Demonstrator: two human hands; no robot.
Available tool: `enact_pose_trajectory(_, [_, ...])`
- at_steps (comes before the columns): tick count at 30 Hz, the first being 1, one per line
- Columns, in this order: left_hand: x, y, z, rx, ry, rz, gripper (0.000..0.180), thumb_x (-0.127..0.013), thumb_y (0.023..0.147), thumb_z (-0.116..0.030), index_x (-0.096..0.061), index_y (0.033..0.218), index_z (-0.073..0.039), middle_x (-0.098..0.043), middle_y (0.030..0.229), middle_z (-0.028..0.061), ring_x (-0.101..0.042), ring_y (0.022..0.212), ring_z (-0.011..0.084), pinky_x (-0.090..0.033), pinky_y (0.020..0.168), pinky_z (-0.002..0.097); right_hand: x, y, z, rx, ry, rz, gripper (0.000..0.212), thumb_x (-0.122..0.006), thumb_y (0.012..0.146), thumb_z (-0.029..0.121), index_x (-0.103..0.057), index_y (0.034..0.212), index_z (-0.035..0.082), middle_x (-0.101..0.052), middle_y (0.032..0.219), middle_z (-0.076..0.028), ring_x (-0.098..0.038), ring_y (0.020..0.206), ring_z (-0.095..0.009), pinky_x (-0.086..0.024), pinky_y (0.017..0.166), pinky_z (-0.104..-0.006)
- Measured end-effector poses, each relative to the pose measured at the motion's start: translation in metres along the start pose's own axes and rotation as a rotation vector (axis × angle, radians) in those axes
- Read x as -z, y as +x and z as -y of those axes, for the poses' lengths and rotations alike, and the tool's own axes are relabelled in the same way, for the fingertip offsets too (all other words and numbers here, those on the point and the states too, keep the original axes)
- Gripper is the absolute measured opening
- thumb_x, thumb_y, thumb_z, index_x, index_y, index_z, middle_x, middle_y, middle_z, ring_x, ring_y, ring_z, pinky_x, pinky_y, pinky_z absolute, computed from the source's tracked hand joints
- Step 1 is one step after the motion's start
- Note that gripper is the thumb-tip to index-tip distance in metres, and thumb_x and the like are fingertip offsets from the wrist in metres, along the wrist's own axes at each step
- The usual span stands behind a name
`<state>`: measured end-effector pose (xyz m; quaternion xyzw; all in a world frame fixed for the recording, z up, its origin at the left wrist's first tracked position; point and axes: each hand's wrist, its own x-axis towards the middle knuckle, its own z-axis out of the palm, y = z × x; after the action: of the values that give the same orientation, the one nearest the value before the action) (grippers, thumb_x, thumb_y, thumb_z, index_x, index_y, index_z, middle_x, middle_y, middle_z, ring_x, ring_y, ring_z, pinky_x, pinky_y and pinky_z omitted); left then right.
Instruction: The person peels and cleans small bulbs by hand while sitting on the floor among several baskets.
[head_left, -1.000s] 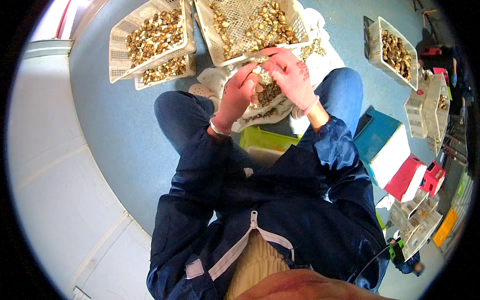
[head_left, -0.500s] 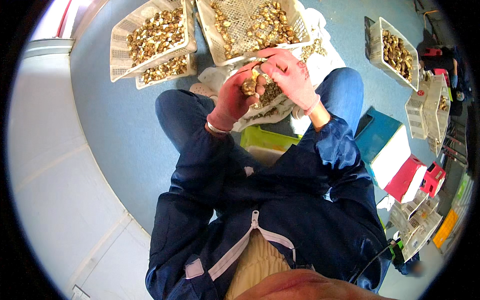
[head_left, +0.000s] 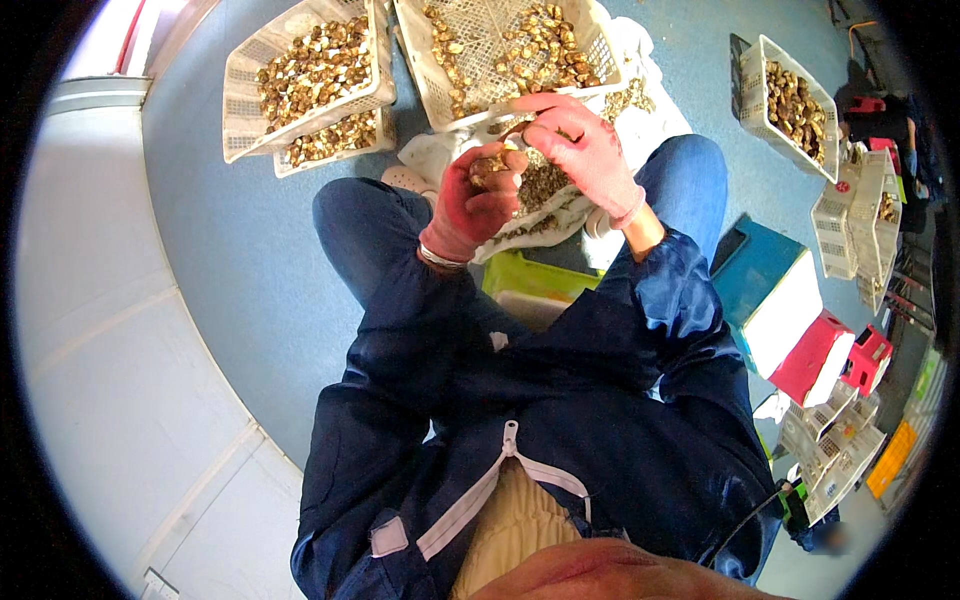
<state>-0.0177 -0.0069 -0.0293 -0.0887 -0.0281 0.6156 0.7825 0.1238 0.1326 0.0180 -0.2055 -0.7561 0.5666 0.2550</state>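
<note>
Both my hands wear pink knit gloves and meet above a white cloth. My left hand (head_left: 478, 200) is closed around a brown-capped mushroom (head_left: 492, 172), its cap toward the palm and a paler part near the thumb. Close beside it on the right, my right hand (head_left: 585, 150) has its fingers curled together. What is in them, if anything, is hidden; a small dark bit shows by the thumb. Beneath the hands, a heap of brownish trimmings (head_left: 540, 187) lies on the white cloth (head_left: 570, 213).
A white plastic crate (head_left: 460, 122) of mushrooms stands just beyond my hands. Left of it, another mushroom crate (head_left: 240, 130) rests on a lower one. A lime-green stool (head_left: 525, 275) sits between my legs. At right are a further crate (head_left: 790, 150) and a blue box (head_left: 750, 270).
My left hand has turned the mushroom and drawn slightly down and left, away from the right hand. The right hand has rotated slightly, showing more of its thumb side.
</note>
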Motion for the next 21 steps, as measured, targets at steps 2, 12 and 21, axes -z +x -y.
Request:
enact_pose_trajectory(2, [-0.002, 0.001, 0.002, -0.030, 0.096, -0.062, 0.029, -0.045, 0.101, -0.026, -0.049, 0.120, -0.005, -0.051, 0.070, -0.0031, -0.029, 0.032, 0.0063, -0.031, 0.040, 0.0208, 0.003, 0.002, -0.010, 0.073, -0.160, -0.060, 0.017, -0.062, 0.089, 0.018, -0.070, 0.091, 0.003, -0.066, 0.117, -0.006, -0.060, 0.106, -0.023, -0.047, 0.092, -0.0331])
enact_pose_trajectory(12, [-0.013, -0.001, 0.000, -0.189, 0.301, -0.167, 0.045, -0.049, 0.097, -0.023, -0.045, 0.139, -0.005, -0.066, 0.093, 0.0078, -0.046, 0.048, 0.0097, -0.034, 0.037, 0.0211, 0.007, 0.002, -0.019, -0.138, -0.026, -0.167, 0.019, -0.064, 0.089, 0.017, -0.070, 0.097, 0.002, -0.069, 0.109, -0.005, -0.061, 0.092, -0.014, -0.048, 0.083, -0.0275])
enact_pose_trajectory(21, [-0.065, -0.074, -0.165, -0.794, 0.300, -0.009, 0.058, -0.053, 0.095, -0.031, -0.034, 0.138, 0.004, -0.039, 0.141, 0.0280, -0.049, 0.121, 0.0315, -0.048, 0.103, 0.0418, 0.014, -0.008, -0.024, -0.233, -0.283, -0.096, 0.024, -0.063, 0.087, 0.025, -0.068, 0.091, 0.002, -0.065, 0.086, -0.014, -0.063, 0.081, -0.026, -0.049, 0.075, -0.0345])
